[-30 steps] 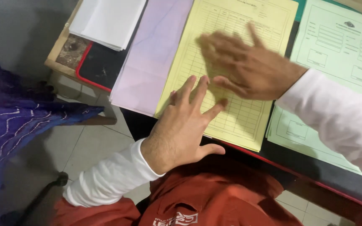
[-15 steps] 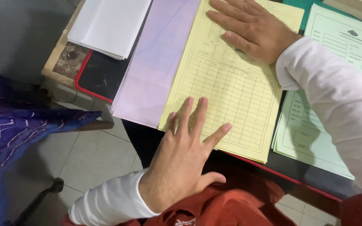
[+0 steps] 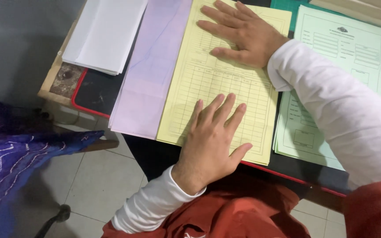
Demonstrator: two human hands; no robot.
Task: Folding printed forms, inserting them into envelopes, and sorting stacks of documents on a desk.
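left hand point(image 3: 212, 141): flat, palm down, fingers spread a bit, holding nothing, just pressing on the near end of the yellow form point(image 3: 217, 83), fingertips pointing to about 1 o'clock.
right hand point(image 3: 243, 33): also open and flat on the far end of that same sheet, fingers aimed at roughly 10 o'clock, nothing gripped.
yellow form: long ruled sheet with a printed grid, lying on the counter point(image 3: 98, 90) dead centre, running from 12 to 6 o'clock with a slight tilt; both hands sit on it, well apart from each other.
lilac sheet point(image 3: 151, 70): right beside the yellow one at its 9 o'clock, edges touching or tucked under, can't tell which.
white paper stack point(image 3: 104, 33): off at 10 o'clock, partly hanging over the counter's worn wooden corner.
green forms point(image 3: 331, 57): small pile at 3 o'clock of the yellow sheet, partly under the white sleeve point(image 3: 340, 110).
counter: dark top with a red edge.
purple patterned cloth point(image 3: 18, 158): down at 8 o'clock, over the tiled floor point(image 3: 98, 176).
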